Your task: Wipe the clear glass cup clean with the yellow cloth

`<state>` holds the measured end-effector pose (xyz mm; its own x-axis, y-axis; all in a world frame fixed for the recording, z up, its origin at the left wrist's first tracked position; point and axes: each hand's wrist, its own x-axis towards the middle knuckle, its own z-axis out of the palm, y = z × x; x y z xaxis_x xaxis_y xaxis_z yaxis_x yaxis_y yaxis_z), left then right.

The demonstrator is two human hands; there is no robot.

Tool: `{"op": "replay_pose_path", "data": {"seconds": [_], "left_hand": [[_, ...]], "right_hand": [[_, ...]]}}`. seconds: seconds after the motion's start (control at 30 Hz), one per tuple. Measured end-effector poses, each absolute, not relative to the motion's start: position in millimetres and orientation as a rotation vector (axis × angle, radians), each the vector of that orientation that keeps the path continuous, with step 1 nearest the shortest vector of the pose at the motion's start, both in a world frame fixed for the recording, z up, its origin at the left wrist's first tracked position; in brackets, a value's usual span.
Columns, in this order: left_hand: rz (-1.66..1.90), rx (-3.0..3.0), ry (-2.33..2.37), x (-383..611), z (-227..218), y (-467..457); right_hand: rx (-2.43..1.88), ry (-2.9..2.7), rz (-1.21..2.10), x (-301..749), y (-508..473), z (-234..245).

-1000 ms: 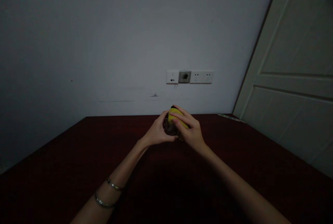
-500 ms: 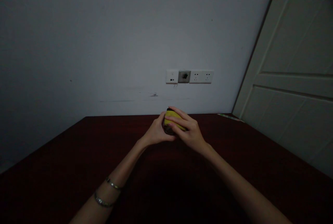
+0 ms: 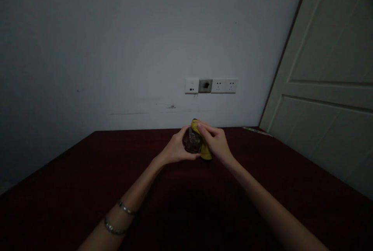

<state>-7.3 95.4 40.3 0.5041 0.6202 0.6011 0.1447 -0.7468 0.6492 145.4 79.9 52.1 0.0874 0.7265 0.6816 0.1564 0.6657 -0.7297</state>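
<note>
A small round, see-through, glass-like vessel point(image 3: 192, 142) is held up over the dark red tabletop; its exact kind is hard to make out in the dim light. My left hand point(image 3: 175, 148) curves round it from the left, thumb on top and fingers beneath. From the right, my right hand point(image 3: 217, 142) is closed on a yellow cloth point(image 3: 206, 152) with a dark edge. The cloth lies against the vessel's upper right side, and its lower end hangs beside the vessel.
Behind the dark red table point(image 3: 125, 173) stands a pale wall with a row of sockets point(image 3: 224, 86). A panelled door point(image 3: 329, 88) rises on the right. A thin printed strip point(image 3: 258, 131) lies by the table's far right corner.
My right hand and the cloth have shifted right and off the vessel's front, so more of the vessel shows. The cloth's end now hangs down. My left hand has barely moved.
</note>
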Motion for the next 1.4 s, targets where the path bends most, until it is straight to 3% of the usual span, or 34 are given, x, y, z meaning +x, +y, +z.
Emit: {"op": "replay_pose_path", "data": {"seconds": [0.27,0.6,0.87,1.4], "left_hand": [[1.250,1.910,0.540,-5,37,100],[1.146,2.163,0.664,-8,46,92],[1.226,2.128,0.882,-9,42,100],[1.238,2.224,0.964,-8,42,98]], "right_hand": [[-0.596,-1.743,0.182,140,61,52],[-0.789,-1.467,0.495,149,79,54],[-0.639,-1.905,-0.031,144,61,52],[-0.666,-1.971,-0.092,149,63,53]]}}
